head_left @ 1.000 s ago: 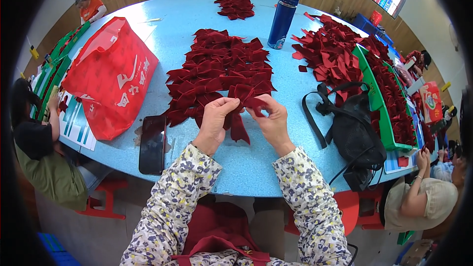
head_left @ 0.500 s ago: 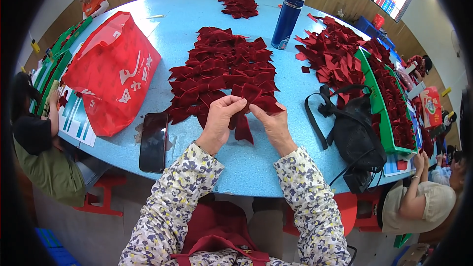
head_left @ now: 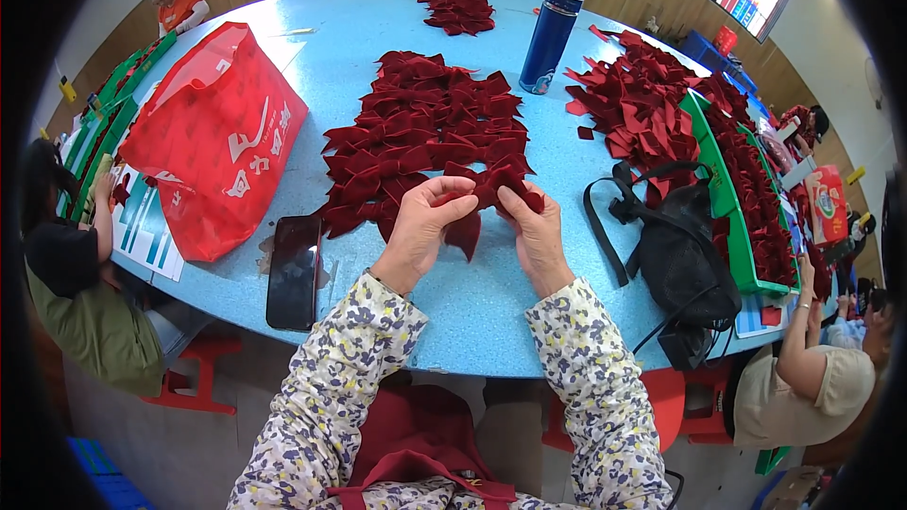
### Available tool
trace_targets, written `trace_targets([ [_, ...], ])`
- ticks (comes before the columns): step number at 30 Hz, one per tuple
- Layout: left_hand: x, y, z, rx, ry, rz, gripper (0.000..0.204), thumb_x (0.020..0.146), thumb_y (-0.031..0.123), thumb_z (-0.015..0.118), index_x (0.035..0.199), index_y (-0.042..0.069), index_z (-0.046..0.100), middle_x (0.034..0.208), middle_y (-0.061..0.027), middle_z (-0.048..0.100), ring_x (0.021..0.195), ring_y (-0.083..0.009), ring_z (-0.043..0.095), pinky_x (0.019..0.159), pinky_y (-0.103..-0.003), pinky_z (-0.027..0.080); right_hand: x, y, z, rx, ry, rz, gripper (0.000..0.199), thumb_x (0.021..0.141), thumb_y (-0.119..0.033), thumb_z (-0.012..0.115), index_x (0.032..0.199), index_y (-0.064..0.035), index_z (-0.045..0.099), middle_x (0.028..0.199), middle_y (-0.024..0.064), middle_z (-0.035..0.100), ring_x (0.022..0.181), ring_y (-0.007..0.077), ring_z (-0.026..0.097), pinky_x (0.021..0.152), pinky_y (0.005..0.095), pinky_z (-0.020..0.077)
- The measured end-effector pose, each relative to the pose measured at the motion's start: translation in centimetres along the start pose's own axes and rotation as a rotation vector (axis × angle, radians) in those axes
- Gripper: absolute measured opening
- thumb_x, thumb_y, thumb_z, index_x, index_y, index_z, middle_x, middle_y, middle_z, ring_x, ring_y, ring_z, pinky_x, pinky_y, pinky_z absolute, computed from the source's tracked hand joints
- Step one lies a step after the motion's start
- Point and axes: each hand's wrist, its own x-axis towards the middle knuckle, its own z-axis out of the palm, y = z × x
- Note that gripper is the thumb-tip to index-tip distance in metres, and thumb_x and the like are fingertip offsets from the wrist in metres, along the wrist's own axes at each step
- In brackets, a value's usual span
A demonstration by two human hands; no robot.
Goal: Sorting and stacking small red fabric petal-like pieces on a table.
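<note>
A dark red velvet bow (head_left: 488, 184) is between my two hands, just above the near end of the laid-out bows. My right hand (head_left: 538, 238) pinches its right side between thumb and fingers. My left hand (head_left: 422, 229) is closed at the bow's left side, thumb and forefinger nearly meeting there; the exact spot they grip is partly hidden. One pointed tail hangs below, between the hands. Beyond them, overlapping rows of similar red bows (head_left: 425, 118) cover the middle of the blue table (head_left: 453, 326).
Left stand a red bag (head_left: 231, 132) and a black phone (head_left: 294, 274). On the right are a black bag (head_left: 685, 260), a green crate (head_left: 746, 269) of bows and a heap of red pieces (head_left: 638, 109). A blue flask (head_left: 552, 42) stands farther back. Co-workers sit on both sides.
My right hand has shifted its hold inward on the bow, and the bow has turned slightly. My left fingers have lifted a little. At the right, a co-worker's arm has moved up toward the crate.
</note>
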Motion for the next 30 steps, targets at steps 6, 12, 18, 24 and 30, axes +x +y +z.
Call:
trace_targets([
  [6, 0.3, 0.7, -1.4, 0.032, -0.011, 0.021, 0.015, 0.081, 0.005, 0.066, 0.095, 0.0, 0.065, 0.079, -0.0034, 0.065, 0.066, -0.0085, 0.06, 0.059, -0.02, 0.048, 0.7, -2.1, -0.6, 0.068, 0.04, 0.063, 0.021, 0.089, -0.022, 0.059, 0.1, -0.0042, 0.062, 0.092, 0.0021, 0.064, 0.082, 0.0095, 0.059, 0.076, 0.0248, 0.0464],
  [12, 0.3, 0.4, -1.2, 0.089, -0.058, 0.014, 0.013, 0.083, 0.007, 0.064, 0.094, 0.0, 0.066, 0.079, -0.0033, 0.065, 0.065, -0.0079, 0.059, 0.059, -0.02, 0.046, 0.9, -2.6, -1.9, -0.222, -0.068, -0.069, 0.021, 0.091, -0.023, 0.057, 0.094, -0.0027, 0.061, 0.082, -0.002, 0.062, 0.074, 0.0051, 0.054, 0.066, 0.0207, 0.0429],
  [18, 0.1, 0.6, -0.6, 0.125, -0.077, 0.004, 0.015, 0.087, 0.01, 0.06, 0.094, -0.001, 0.067, 0.08, -0.0026, 0.066, 0.068, -0.0069, 0.059, 0.063, -0.02, 0.046, 0.7, -1.9, -1.8, -0.472, -0.213, -0.075, 0.019, 0.092, -0.021, 0.056, 0.093, -0.0025, 0.06, 0.083, -0.0006, 0.061, 0.074, 0.0049, 0.054, 0.068, 0.0207, 0.0436],
  [24, 0.4, -0.1, -1.1, 0.257, -0.074, 0.104, 0.016, 0.089, 0.012, 0.058, 0.093, 0.0, 0.067, 0.081, -0.0014, 0.065, 0.069, -0.0045, 0.056, 0.065, -0.02, 0.045, 0.6, -1.8, -1.0, -0.484, -0.117, -0.256, 0.019, 0.091, -0.019, 0.058, 0.085, -0.0005, 0.06, 0.074, -0.0029, 0.058, 0.068, 0.0035, 0.05, 0.061, 0.0206, 0.0407],
  [30, 0.2, -0.1, -0.9, 0.252, -0.065, 0.121, 0.016, 0.089, 0.012, 0.058, 0.093, 0.0, 0.067, 0.081, -0.0005, 0.065, 0.069, -0.0038, 0.055, 0.064, -0.019, 0.044, 0.6, -1.8, -1.6, -0.557, -0.205, -0.133, 0.023, 0.094, -0.023, 0.054, 0.084, -0.0022, 0.059, 0.077, -0.0038, 0.057, 0.068, 0.0029, 0.048, 0.061, 0.0187, 0.0394],
])
